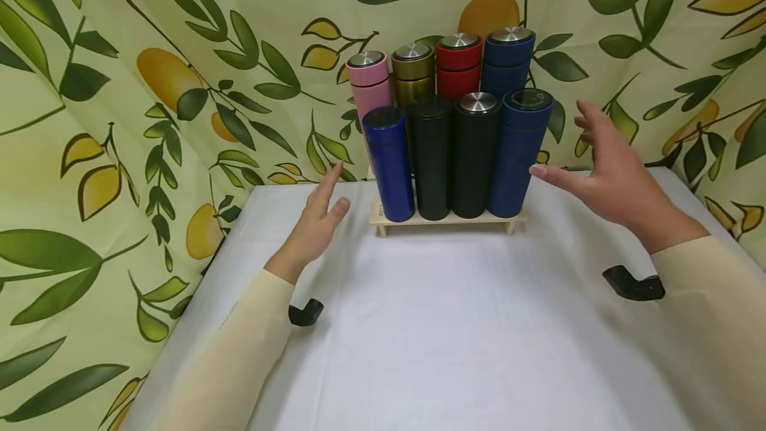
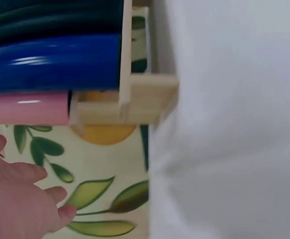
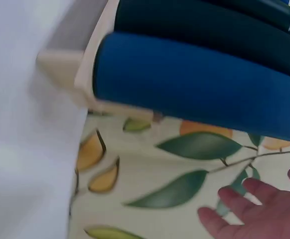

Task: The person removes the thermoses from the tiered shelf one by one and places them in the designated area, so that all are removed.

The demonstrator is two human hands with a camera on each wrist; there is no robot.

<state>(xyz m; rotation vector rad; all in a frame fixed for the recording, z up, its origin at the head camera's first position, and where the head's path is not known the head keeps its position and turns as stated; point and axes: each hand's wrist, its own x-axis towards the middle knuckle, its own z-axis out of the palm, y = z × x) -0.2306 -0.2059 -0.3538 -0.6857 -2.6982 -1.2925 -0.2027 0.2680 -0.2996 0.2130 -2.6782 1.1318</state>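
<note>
Two rows of thermos bottles stand upright on a pale wooden rack (image 1: pixel 443 219). In front, from left, are a glossy blue bottle (image 1: pixel 390 168), a black bottle (image 1: pixel 432 165), a black bottle with a silver lid (image 1: pixel 475 161) and a matte blue bottle (image 1: pixel 518 158). Behind them rise a pink bottle (image 1: pixel 370 92), a gold bottle (image 1: pixel 413 82), a red bottle (image 1: pixel 459 72) and another blue bottle (image 1: pixel 509 58). My left hand (image 1: pixel 316 223), fingers extended, is left of the rack, holding nothing. Spread and empty, my right hand (image 1: pixel 616 178) hovers beside the matte blue bottle.
A white cloth (image 1: pixel 419 324) covers the table under the rack. Leaf-patterned fabric (image 1: pixel 197 85) hangs behind and at both sides. Black mounts, one at the left wrist (image 1: pixel 306 312) and one at the right wrist (image 1: pixel 634 284), stick out from the sleeves.
</note>
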